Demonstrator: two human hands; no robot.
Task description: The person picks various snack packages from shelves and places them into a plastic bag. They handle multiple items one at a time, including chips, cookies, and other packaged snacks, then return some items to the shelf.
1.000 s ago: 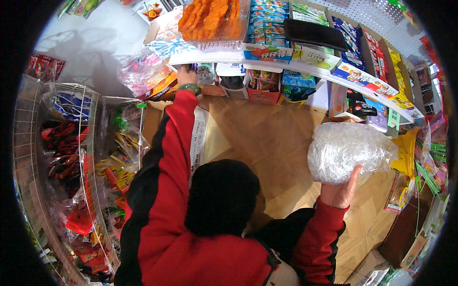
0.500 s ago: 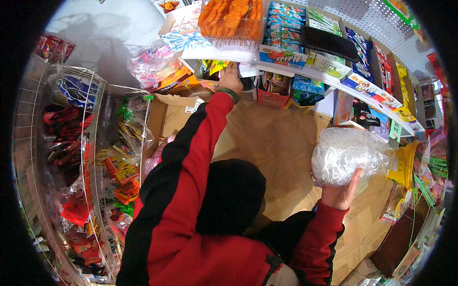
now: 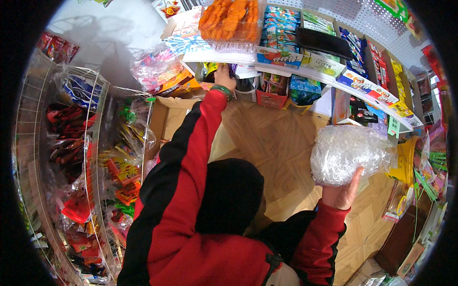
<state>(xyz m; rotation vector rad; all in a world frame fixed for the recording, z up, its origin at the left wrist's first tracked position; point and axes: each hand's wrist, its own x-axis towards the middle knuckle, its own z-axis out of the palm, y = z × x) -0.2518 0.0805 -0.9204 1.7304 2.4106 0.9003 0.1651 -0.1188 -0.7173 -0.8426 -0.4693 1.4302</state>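
My left hand [image 3: 224, 78] reaches under the white shelf edge into a box of small packets on the lower level. A yellow packet [image 3: 210, 67] lies just left of its fingers, and something dark purple shows to their right. The fingertips are hidden, so any hold there does not show. On the right, my right hand [image 3: 339, 191] grips a crumpled bundle of clear plastic wrap [image 3: 350, 155] from below, thumb along its near side. What the bundle contains, if anything, I cannot make out.
Above the left hand, a clear tub of orange snacks [image 3: 230, 24] stands on the shelf [image 3: 315, 71]. A black phone-like slab [image 3: 324, 43] lies across candy boxes. Wire racks [image 3: 88, 157] of packets line the left; an open carton [image 3: 167, 119] stands beside them.
My left hand has shifted slightly left and its fingers, earlier stretched over the yellow packet, now go deeper among the packets. The right hand keeps the plastic bundle in nearly the same place.
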